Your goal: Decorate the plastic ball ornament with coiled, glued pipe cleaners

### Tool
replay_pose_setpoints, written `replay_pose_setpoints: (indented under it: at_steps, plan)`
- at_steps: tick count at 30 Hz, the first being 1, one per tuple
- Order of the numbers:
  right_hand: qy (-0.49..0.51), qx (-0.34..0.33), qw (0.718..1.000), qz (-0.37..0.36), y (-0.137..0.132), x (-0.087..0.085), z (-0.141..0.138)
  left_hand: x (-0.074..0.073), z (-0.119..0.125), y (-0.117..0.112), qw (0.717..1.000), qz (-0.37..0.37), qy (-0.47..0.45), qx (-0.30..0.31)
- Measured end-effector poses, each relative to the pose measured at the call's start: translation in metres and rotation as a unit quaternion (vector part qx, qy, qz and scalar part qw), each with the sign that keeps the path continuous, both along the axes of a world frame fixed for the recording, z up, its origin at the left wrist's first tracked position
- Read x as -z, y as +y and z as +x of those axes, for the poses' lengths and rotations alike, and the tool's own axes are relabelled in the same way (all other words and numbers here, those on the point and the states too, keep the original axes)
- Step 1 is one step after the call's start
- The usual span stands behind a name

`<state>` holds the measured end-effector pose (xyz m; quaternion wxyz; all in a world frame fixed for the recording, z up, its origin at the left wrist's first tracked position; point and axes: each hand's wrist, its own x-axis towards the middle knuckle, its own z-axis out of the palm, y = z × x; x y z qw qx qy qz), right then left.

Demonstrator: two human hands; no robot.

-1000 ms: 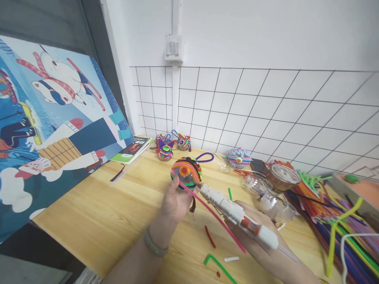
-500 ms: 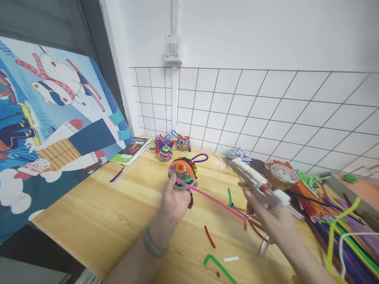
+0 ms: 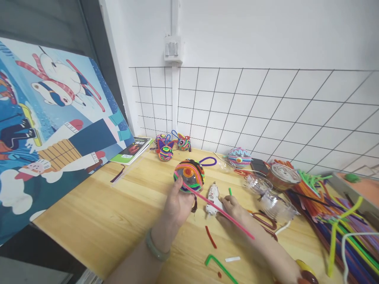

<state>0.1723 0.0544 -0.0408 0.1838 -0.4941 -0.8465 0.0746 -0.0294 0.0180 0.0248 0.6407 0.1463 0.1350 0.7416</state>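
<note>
From my remote seat, the left hand (image 3: 179, 205) cradles the ball (image 3: 192, 178) above the table (image 3: 130, 209) — thumb pinning the pink stem (image 3: 220, 212) against it, presumably against slipping. The right hand (image 3: 233, 209) is at the glue gun (image 3: 213, 197); I can't tell whether it grips. Lettering on gun and booklet (image 3: 134, 150) — too small for me to read.

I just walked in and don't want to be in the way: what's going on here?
A person's left hand holds a round, multicoloured, fuzzy-striped ball, partly clear; a long, pink fuzzy stem extends from there. The right hand is at a white plastic glue gun on the pale wooden table; its grip is unclear.
</note>
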Motion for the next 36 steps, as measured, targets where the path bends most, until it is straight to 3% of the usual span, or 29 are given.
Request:
replay_pose_setpoints:
  at_steps: [4,5,8,10,14,18,22,36]
  plan:
    - [0.018,-0.016,1.0,-0.015,-0.009,-0.043,0.011,0.0,0.006,-0.003,0.999,-0.008,0.034,0.013]
    - [0.074,-0.035,0.996,-0.046,-0.015,-0.057,0.012,0.0,0.008,-0.004,0.998,-0.006,0.051,0.02]
    - [0.242,-0.094,0.949,-0.18,-0.038,-0.092,0.004,0.004,0.014,-0.006,0.993,0.004,0.112,0.047]
    - [0.298,-0.107,0.929,-0.193,-0.053,-0.101,-0.006,0.007,0.018,-0.008,0.988,0.006,0.142,0.062]
    - [0.27,-0.117,0.947,-0.127,-0.068,-0.098,-0.019,0.011,0.022,-0.01,0.983,-0.005,0.173,0.066]
    - [0.173,-0.166,0.97,0.039,-0.064,-0.094,-0.015,0.012,0.024,-0.01,0.982,0.002,0.173,0.079]
    - [0.047,-0.201,0.956,0.21,-0.057,-0.089,-0.007,0.013,0.025,-0.009,0.981,-0.003,0.164,0.102]
    - [-0.013,-0.242,0.917,0.317,-0.046,-0.081,0.003,0.011,0.022,-0.008,0.973,-0.007,0.169,0.155]
